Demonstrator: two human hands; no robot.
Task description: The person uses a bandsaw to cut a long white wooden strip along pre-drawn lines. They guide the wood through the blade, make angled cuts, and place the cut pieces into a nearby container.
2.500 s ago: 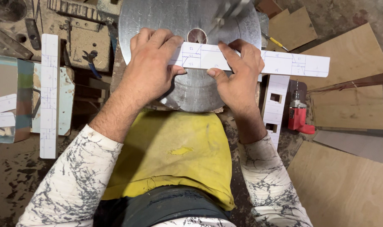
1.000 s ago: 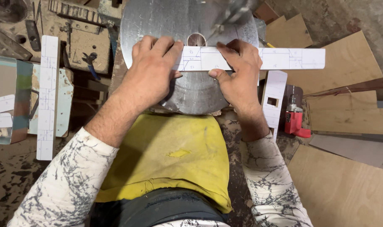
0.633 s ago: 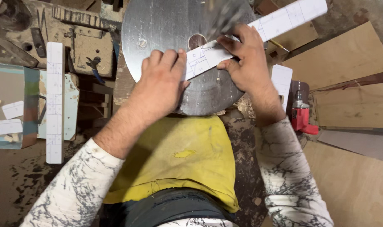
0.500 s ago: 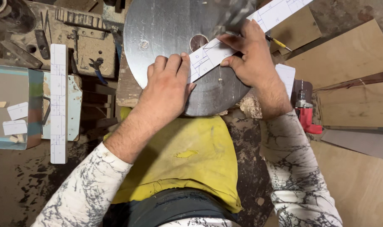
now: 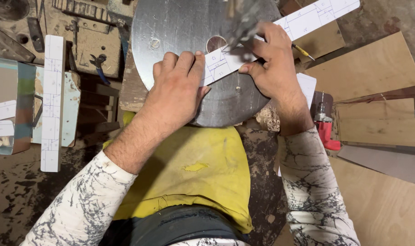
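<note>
A long white strip (image 5: 303,23) marked with pencil lines lies slanted across a round grey metal disc (image 5: 180,32), its far end pointing up to the right. My left hand (image 5: 177,89) presses flat on the strip's near end and on the disc. My right hand (image 5: 273,59) grips the strip just right of the disc's centre hole (image 5: 215,43). A blurred metal part (image 5: 246,20) hangs over the disc in front of my right fingers. My yellow apron (image 5: 193,173) is below the disc.
A second marked white strip (image 5: 51,102) lies upright at the left on a cluttered wooden bench (image 5: 89,45). Plywood sheets (image 5: 367,68) lie at the right. A red power tool (image 5: 326,132) sits by my right forearm. A pencil (image 5: 303,51) pokes out behind my right hand.
The white strip has swung from lying level across the disc to a slant, its right end now raised. Both hands turned with it and stayed on it.
</note>
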